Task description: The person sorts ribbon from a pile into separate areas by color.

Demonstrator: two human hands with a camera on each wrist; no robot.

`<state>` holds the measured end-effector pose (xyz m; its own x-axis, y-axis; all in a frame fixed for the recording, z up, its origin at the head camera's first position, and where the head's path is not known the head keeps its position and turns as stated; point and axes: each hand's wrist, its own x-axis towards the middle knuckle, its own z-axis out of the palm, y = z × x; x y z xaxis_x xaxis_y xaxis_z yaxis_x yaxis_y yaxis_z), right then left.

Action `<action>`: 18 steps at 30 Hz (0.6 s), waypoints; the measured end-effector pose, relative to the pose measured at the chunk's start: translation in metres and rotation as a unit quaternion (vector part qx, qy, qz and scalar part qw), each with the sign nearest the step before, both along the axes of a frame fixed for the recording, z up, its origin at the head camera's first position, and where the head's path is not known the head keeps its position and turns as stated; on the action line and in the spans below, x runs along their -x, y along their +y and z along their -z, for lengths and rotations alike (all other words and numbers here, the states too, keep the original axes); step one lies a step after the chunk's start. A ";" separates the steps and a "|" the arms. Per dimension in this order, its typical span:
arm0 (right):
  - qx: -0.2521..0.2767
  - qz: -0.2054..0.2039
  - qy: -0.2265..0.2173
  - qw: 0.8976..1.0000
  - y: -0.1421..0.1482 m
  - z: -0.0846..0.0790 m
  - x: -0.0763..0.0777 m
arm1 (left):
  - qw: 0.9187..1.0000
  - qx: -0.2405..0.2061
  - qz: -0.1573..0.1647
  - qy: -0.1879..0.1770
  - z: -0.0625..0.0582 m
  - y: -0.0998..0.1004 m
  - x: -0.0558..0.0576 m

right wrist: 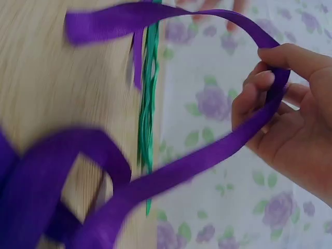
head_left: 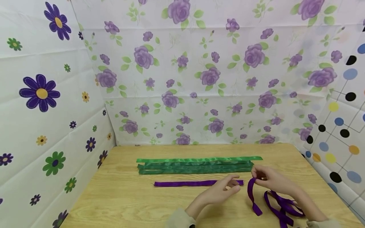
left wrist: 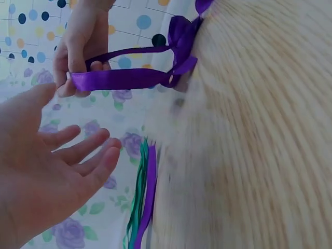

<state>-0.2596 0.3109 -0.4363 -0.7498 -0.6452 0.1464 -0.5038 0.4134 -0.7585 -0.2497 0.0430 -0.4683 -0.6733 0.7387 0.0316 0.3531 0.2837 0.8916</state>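
Observation:
Between thumb and fingers my right hand (head_left: 275,181) pinches a purple ribbon (right wrist: 207,153). One end of it dangles down toward the table, and the right wrist view shows the rest running back to a loose purple heap (head_left: 282,205). Held above the table, my left hand (head_left: 218,191) has its fingers spread and relaxed, with nothing in them; the left wrist view shows its palm (left wrist: 57,181). In the head view that hand overlaps the right part of a straight purple ribbon strip (head_left: 182,183) lying flat on the wood.
Beyond the purple strip, several dark green ribbon strips (head_left: 196,169) lie side by side, with a brighter green strip (head_left: 199,160) behind them. The wooden table (head_left: 128,202) is bordered by a rose-patterned cloth (head_left: 194,120) at the back and patterned cloths on both sides.

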 end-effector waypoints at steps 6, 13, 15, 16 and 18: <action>0.070 -0.078 -0.049 0.993 -0.027 -0.005 0.002 | 0.994 -0.052 0.039 -0.085 -0.005 0.002 0.003; 0.095 -0.085 -0.082 0.988 -0.036 -0.005 0.005 | 0.981 -0.140 0.056 -0.121 -0.006 -0.022 0.012; 0.105 -0.084 -0.099 0.986 -0.032 -0.004 0.006 | 0.982 -0.137 0.050 -0.120 -0.008 -0.034 0.016; 0.109 -0.081 -0.110 0.985 -0.030 -0.002 0.007 | 0.983 -0.131 0.047 -0.123 -0.009 -0.039 0.018; 0.116 -0.078 -0.137 0.981 -0.025 0.000 0.009 | 0.984 -0.116 0.039 -0.132 -0.011 -0.050 0.020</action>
<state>-0.2685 0.2856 -0.4367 -0.6757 -0.7290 0.1093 -0.3116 0.1480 -0.9386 -0.2700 -0.0069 -0.4578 -0.6217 0.7823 0.0379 0.1136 0.0421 0.9926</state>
